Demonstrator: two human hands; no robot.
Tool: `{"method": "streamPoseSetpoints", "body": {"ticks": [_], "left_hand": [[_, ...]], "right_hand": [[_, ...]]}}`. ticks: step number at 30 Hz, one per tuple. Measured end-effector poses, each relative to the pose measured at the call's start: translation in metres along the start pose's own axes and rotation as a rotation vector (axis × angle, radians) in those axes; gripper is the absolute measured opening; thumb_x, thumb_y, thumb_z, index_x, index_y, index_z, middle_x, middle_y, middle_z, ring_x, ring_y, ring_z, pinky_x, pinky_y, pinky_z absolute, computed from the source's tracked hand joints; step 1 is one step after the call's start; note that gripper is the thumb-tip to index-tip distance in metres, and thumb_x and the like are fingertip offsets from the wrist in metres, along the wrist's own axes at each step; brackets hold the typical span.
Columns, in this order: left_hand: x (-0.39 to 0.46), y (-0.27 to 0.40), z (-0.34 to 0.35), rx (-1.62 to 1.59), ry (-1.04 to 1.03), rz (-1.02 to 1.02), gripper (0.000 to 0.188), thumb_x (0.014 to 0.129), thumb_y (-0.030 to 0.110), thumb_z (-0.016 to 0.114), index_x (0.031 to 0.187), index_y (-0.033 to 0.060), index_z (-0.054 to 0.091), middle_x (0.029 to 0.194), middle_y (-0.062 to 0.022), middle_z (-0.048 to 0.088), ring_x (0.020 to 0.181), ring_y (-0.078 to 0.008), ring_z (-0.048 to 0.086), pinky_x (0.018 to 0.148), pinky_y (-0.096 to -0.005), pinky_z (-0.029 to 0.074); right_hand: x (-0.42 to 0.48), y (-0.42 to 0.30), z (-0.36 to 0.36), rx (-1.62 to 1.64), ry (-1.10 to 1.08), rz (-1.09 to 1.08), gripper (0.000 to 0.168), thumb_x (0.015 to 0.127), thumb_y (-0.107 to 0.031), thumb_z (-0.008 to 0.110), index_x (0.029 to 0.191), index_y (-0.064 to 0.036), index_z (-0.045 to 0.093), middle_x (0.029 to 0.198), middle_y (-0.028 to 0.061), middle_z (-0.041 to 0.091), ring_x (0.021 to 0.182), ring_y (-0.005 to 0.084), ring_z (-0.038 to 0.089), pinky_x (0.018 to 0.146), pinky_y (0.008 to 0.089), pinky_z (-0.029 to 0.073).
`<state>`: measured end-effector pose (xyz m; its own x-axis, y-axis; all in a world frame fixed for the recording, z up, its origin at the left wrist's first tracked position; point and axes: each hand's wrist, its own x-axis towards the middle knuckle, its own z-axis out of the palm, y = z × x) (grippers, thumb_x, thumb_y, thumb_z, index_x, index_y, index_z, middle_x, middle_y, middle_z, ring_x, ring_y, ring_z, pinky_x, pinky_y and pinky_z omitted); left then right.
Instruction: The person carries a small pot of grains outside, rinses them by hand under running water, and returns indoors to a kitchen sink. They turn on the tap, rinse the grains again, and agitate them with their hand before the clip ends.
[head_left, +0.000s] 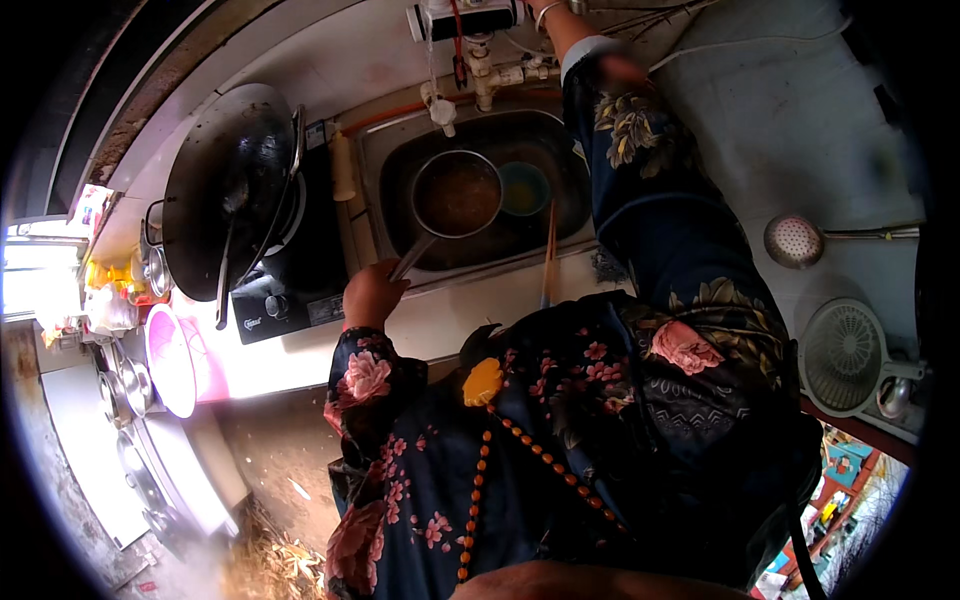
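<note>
My left hand (373, 294) grips the handle of a metal long-handled scoop (457, 195). The scoop holds brownish liquid and is over the sink basin (525, 244). Beside it in the basin is a teal bowl (523, 189), partly hidden behind the scoop's rim. A pair of chopsticks (550, 259) leans across the front sink edge. My right arm stretches to the wall behind the sink, and only a sliver of my right hand (534, 4) shows at the top edge, by a white-and-black water unit (465, 22). Its fingers are cut off. A thin stream of water runs down near the white tap (442, 112).
Left of the sink, a large dark wok (202, 187) with a metal turner (223, 277) in it tilts over a black cooktop (300, 289). A pink basin (171, 360) stands farther left. On the right counter are a skimmer (795, 241) and a grey plastic strainer (841, 358).
</note>
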<state>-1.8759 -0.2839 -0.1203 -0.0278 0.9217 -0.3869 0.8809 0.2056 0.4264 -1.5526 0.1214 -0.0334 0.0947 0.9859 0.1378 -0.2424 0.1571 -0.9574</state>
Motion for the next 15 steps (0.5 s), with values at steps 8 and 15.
{"method": "streamPoseSetpoints", "body": {"ticks": [8, 15], "left_hand": [[0.006, -0.006, 0.004, 0.014, -0.030, -0.009, 0.041, 0.071, 0.030, 0.073, 0.111, 0.0215, 0.069, 0.099, -0.0097, 0.070, 0.093, -0.0311, 0.066, 0.081, -0.0412, 0.053], [-0.002, 0.004, -0.003, 0.009, -0.020, -0.002, 0.041, 0.072, 0.027, 0.073, 0.112, 0.0180, 0.069, 0.097, -0.0118, 0.070, 0.092, -0.0311, 0.067, 0.082, -0.0395, 0.052]], "right_hand": [[0.034, 0.030, -0.015, 0.008, -0.059, -0.062, 0.029, 0.098, -0.030, 0.054, 0.118, -0.009, 0.055, 0.061, 0.0012, 0.048, 0.042, 0.0113, 0.040, 0.039, 0.0281, 0.032], [0.039, 0.042, -0.015, 0.086, -0.111, -0.064, 0.032, 0.098, -0.030, 0.054, 0.123, -0.009, 0.053, 0.059, 0.0010, 0.047, 0.040, 0.0117, 0.039, 0.036, 0.0283, 0.030]]}}
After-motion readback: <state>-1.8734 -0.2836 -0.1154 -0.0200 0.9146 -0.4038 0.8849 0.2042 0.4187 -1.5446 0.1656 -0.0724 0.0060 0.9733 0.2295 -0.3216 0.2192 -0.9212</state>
